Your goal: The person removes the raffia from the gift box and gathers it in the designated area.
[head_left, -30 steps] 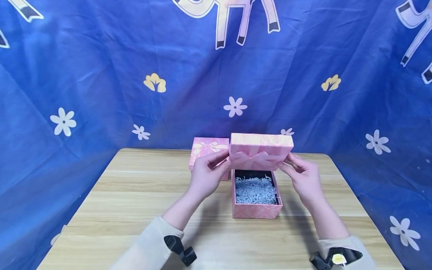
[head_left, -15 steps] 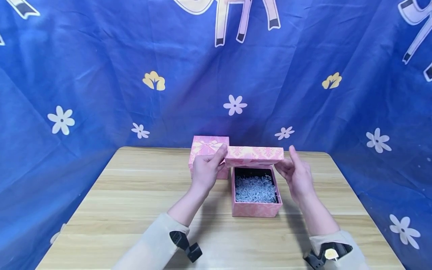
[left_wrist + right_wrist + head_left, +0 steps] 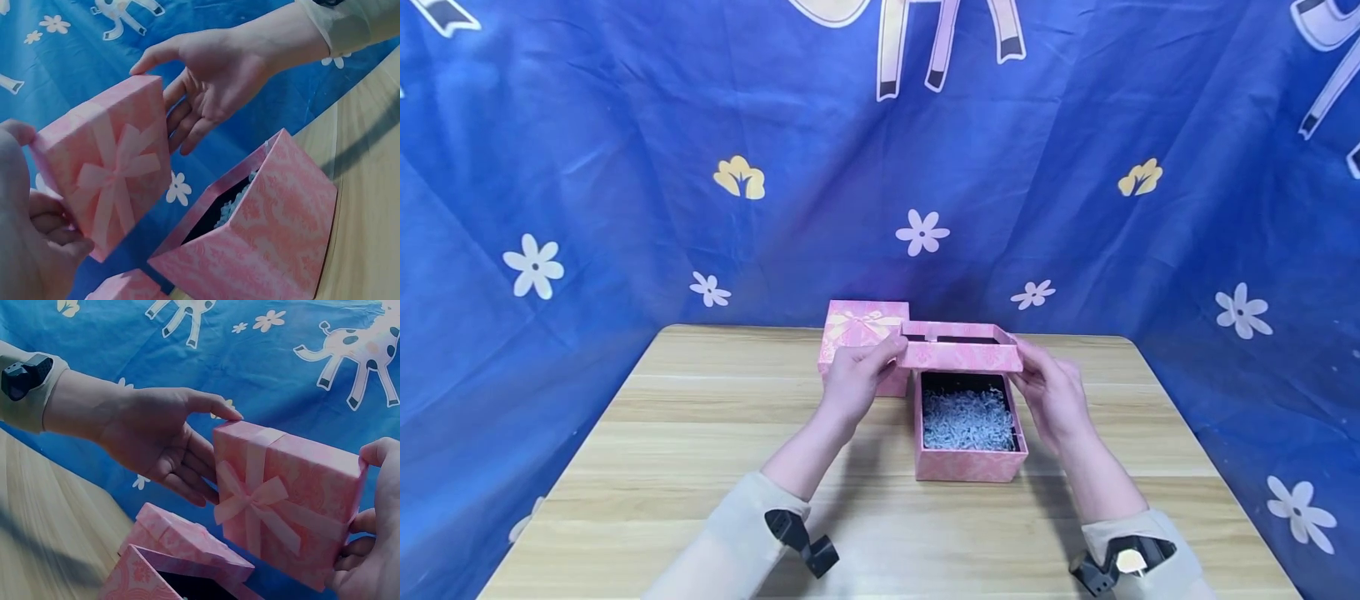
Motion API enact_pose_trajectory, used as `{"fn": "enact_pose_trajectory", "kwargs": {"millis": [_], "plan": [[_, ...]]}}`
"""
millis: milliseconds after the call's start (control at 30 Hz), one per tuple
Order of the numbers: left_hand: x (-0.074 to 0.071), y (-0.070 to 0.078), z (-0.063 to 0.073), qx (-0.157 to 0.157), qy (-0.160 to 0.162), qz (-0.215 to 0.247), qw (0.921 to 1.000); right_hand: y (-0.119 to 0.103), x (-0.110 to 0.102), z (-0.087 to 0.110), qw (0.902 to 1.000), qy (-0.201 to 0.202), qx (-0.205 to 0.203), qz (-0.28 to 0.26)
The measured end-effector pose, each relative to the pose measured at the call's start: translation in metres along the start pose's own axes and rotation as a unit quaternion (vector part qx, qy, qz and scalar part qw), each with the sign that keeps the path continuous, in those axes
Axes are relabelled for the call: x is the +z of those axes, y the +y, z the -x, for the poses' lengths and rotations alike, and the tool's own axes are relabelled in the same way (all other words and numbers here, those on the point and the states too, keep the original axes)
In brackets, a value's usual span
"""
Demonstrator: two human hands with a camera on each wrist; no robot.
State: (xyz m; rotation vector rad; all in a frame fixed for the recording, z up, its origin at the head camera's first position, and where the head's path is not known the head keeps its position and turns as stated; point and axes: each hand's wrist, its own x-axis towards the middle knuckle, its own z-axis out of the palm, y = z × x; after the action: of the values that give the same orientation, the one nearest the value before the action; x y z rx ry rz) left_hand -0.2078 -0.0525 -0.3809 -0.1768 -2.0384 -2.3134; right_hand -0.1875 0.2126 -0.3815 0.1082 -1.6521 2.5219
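Note:
Between both hands is a pink gift box lid [image 3: 958, 357], held up over the back rim of an open pink gift box [image 3: 970, 467]. Its hollow side shows in the head view, while its ribbon bow [image 3: 115, 175] faces the wrist cameras. My left hand [image 3: 853, 379] grips the lid's left end, thumb at the edge. At the other end, my right hand [image 3: 1052, 396] holds it between thumb and fingers. Pale blue shredded paper [image 3: 967, 421] fills the dark inside of the box below.
A second pink gift box [image 3: 865, 325] with a bow, lid on, stands behind my left hand at the table's back edge. The wooden table [image 3: 722, 433] meets a blue patterned cloth [image 3: 820, 208] behind and at the sides.
The lid has come down slightly and turned over, from its bow side facing the head camera to its hollow side showing. Both hands shifted their grip with it; the boxes stayed put.

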Motion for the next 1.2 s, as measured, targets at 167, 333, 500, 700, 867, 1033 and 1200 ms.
{"fn": "enact_pose_trajectory", "kwargs": {"millis": [167,333,500,700,867,1033,1200], "plan": [[-0.007,-0.002,0.000,0.027,-0.050,-0.051,0.9971,0.001,-0.004,0.001,0.9995,-0.026,-0.004,0.014],[-0.012,-0.004,-0.001,0.045,-0.105,-0.054,0.9920,0.003,-0.008,0.003,0.9967,-0.068,-0.013,0.042],[-0.017,-0.003,-0.002,0.058,-0.150,-0.020,0.9868,0.006,-0.014,0.003,0.9932,-0.105,-0.030,0.041],[-0.023,-0.002,-0.003,0.040,-0.178,0.012,0.9832,0.010,-0.020,0.003,0.9878,-0.144,-0.042,0.043],[-0.025,-0.004,-0.004,0.033,-0.183,-0.005,0.9825,0.013,-0.023,0.003,0.9817,-0.177,-0.058,0.040],[-0.026,-0.006,-0.004,0.028,-0.186,-0.017,0.9821,0.016,-0.025,0.002,0.9785,-0.192,-0.067,0.035],[-0.027,-0.006,-0.004,0.018,-0.180,-0.019,0.9834,0.017,-0.026,0.003,0.9780,-0.195,-0.068,0.029]]}}
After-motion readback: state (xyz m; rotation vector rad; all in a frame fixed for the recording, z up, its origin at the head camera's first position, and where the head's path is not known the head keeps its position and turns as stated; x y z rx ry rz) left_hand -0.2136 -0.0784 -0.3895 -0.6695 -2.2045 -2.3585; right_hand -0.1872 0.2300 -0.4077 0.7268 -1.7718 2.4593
